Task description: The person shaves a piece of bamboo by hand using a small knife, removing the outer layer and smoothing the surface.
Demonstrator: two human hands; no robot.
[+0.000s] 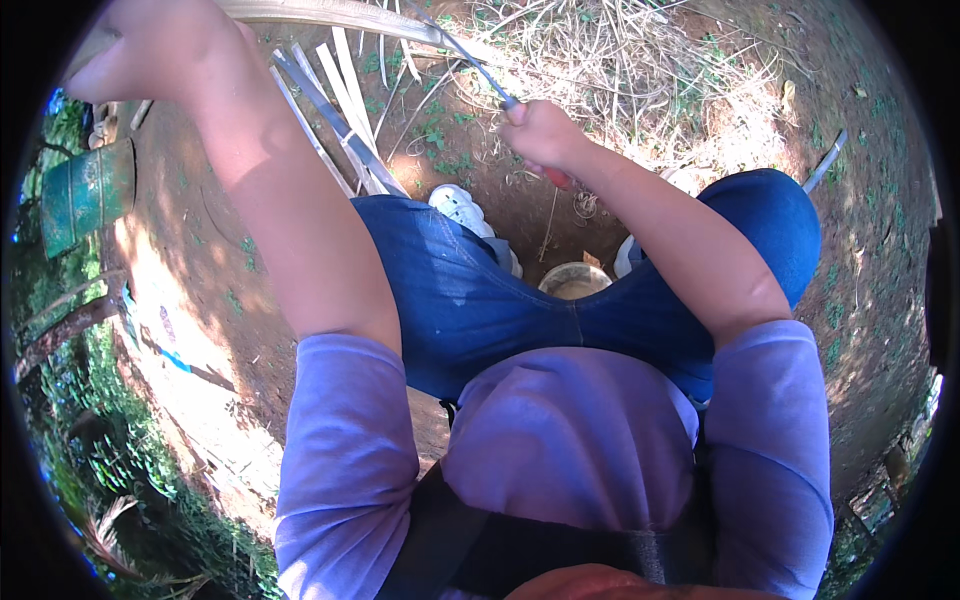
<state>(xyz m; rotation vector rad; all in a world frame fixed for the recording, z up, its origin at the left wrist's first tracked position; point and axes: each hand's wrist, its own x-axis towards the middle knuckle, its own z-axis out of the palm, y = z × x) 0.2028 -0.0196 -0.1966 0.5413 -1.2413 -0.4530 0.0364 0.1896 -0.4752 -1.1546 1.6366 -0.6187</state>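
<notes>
My left hand [165, 45], at the far left edge, is closed around a long pale strip of split bamboo or wood [330, 12]; its fingertips are mostly hidden. From there the strip runs right along the top. Gripped in my right hand [545, 138] is a knife [470, 58] with a long, thin dark blade and a red handle end showing below the fist. The blade points up and left and crosses the strip near its right part; whether it cuts into it I cannot tell.
Several split strips [345, 110] lie beyond my left knee. Thin shavings [620, 70] cover the ground ahead. Between my white shoes [460, 208] stands a round container [575, 281]. A green drum [88, 198] is at far left; another blade-like piece [826, 160] lies beyond my right knee.
</notes>
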